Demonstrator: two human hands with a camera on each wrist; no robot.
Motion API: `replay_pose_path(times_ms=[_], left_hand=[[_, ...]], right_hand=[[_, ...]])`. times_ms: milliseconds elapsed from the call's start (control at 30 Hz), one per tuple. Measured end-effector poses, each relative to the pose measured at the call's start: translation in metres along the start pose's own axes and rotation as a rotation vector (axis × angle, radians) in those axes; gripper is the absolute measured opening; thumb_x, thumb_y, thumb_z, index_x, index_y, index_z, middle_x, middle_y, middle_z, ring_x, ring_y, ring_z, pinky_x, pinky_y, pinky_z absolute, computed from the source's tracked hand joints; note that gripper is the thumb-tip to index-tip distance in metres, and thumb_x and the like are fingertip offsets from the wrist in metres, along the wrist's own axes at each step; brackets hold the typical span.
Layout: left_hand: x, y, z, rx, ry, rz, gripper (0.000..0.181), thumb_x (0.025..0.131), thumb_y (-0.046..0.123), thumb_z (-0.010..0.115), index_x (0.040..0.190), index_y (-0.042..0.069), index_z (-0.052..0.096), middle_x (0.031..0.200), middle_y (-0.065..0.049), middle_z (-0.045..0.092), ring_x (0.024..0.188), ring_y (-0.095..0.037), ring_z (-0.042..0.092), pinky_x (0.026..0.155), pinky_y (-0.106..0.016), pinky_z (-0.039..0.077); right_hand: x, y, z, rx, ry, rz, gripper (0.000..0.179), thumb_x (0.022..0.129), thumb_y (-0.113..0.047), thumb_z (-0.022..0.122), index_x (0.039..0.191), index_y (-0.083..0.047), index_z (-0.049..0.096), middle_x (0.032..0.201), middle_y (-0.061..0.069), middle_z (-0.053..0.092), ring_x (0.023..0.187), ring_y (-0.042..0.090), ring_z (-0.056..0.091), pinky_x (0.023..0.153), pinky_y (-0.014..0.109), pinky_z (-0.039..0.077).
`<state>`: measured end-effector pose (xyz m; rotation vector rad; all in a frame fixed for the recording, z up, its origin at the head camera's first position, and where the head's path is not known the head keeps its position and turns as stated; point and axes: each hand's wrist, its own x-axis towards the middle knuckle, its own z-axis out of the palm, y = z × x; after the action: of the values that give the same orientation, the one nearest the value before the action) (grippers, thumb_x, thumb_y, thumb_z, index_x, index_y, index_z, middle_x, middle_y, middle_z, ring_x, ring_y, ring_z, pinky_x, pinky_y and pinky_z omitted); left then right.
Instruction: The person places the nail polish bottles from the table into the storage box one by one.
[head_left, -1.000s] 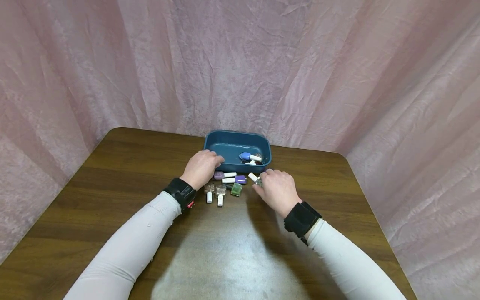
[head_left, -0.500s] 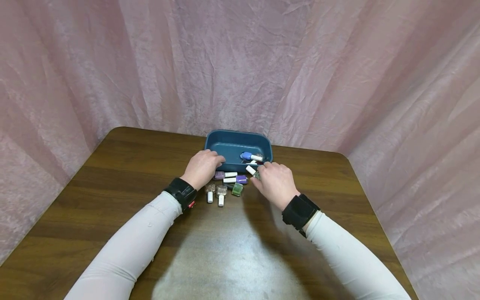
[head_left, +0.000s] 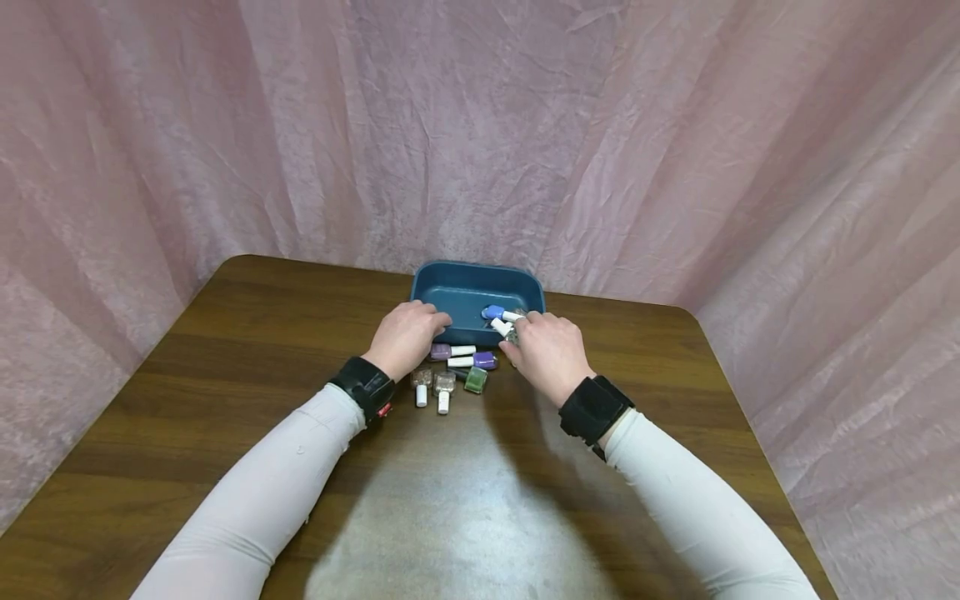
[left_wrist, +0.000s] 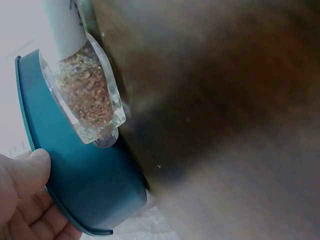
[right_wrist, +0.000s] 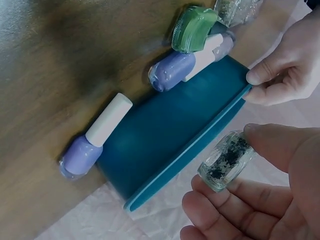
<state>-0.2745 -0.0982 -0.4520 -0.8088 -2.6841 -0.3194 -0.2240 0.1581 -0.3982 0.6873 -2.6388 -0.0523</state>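
Observation:
My left hand (head_left: 405, 335) grips the near left rim of a teal plastic bin (left_wrist: 95, 182), thumb on the outer wall and fingers over the edge. My right hand (head_left: 553, 354) pinches a clear nail polish bottle with black flakes (right_wrist: 227, 159) between thumb and fingers. In the head view that bottle's white cap (head_left: 500, 327) points left at the bin's near right rim. A blue nail polish (head_left: 493, 312) lies inside the bin at the right, with others partly hidden by the right hand.
In front of the bin lie a mauve nail polish (head_left: 441, 352), a purple one (head_left: 485, 360), a green one (head_left: 476, 380) and two glitter bottles, one coppery (left_wrist: 87, 87). By the bin's wall lies another purple bottle (right_wrist: 82, 156). A pink curtain (head_left: 480, 150) hangs behind the wooden table (head_left: 645, 350).
My right hand has moved up and slightly left, carrying the flaked nail polish from the tabletop to the bin's near right rim. The left hand has stayed on the bin.

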Motion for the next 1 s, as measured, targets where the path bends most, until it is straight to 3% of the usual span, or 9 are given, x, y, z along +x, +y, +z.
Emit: replay_pose_path(times_ms=[1000], left_hand=[[0.001,-0.001,0.001,0.007,-0.034,-0.029,0.022,0.104,0.000,0.073,0.118,0.011,0.084,0.107,-0.006,0.080,0.102,-0.025,0.071,0.107,-0.045,0.057]], right_hand=[[0.038,0.008,0.020,-0.011,-0.015,0.066,0.038,0.102,-0.039,0.082,0.087,-0.006,0.073,0.080,0.009,0.065,0.075,0.030,0.068,0.061,0.044,0.058]])
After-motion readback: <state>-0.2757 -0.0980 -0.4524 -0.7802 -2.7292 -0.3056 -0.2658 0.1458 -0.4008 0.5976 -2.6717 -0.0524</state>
